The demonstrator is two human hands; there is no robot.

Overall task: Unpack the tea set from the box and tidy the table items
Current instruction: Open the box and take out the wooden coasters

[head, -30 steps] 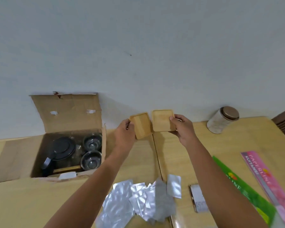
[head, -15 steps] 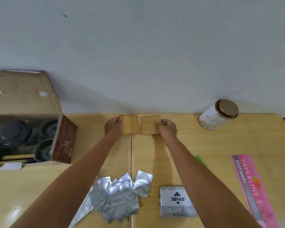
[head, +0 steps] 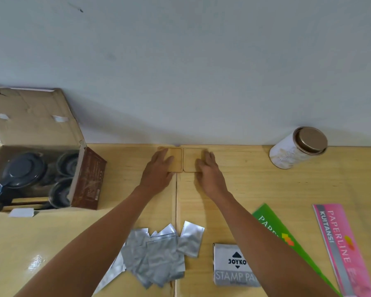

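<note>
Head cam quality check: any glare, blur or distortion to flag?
Head view: wide-angle bowing, the jar leans and the table edge curves; a glare patch on the table near left; the pink booklet smears toward the corner; the box interior is dark, with teapot detail weak; the stamp pad text is sharp.

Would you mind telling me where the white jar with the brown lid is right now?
In the head view, the white jar stands at the table's far right edge against the wall, well right of the two wooden coasters and beyond the pink Paperline pad.
</note>
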